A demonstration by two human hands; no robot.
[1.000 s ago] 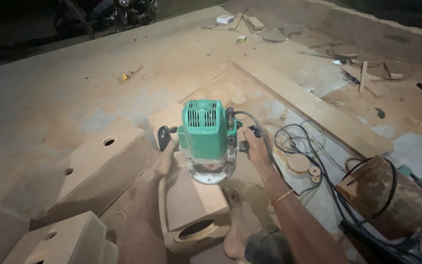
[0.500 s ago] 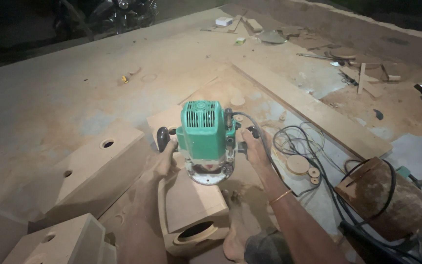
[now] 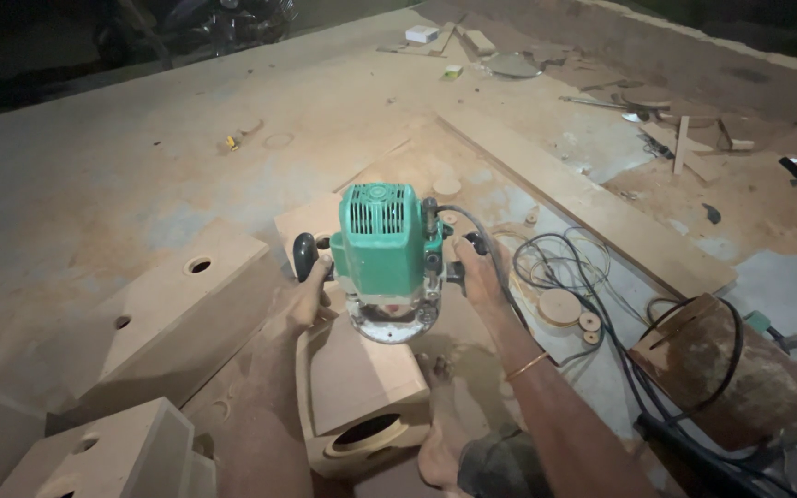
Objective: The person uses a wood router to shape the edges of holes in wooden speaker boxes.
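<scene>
A green plunge router (image 3: 386, 254) stands on a flat brown board piece (image 3: 362, 373) on the dusty floor. My left hand (image 3: 302, 300) grips its black left handle. My right hand (image 3: 477, 272) grips the right handle, a thin bangle on that wrist. The router's round base sits at the far end of the board piece. The near end of the piece has a round hole with a ring (image 3: 366, 432). My bare foot (image 3: 437, 433) rests beside the piece.
Brown boards with drilled holes (image 3: 172, 304) lie to the left, another (image 3: 113, 452) at the near left. A long plank (image 3: 583, 198) runs at the right. Black cables (image 3: 574, 267) coil near small wooden discs (image 3: 560, 306). A round wooden stump (image 3: 726, 369) sits at the right.
The router and both hands stay almost in place; the tool has shifted very slightly on the board piece.
</scene>
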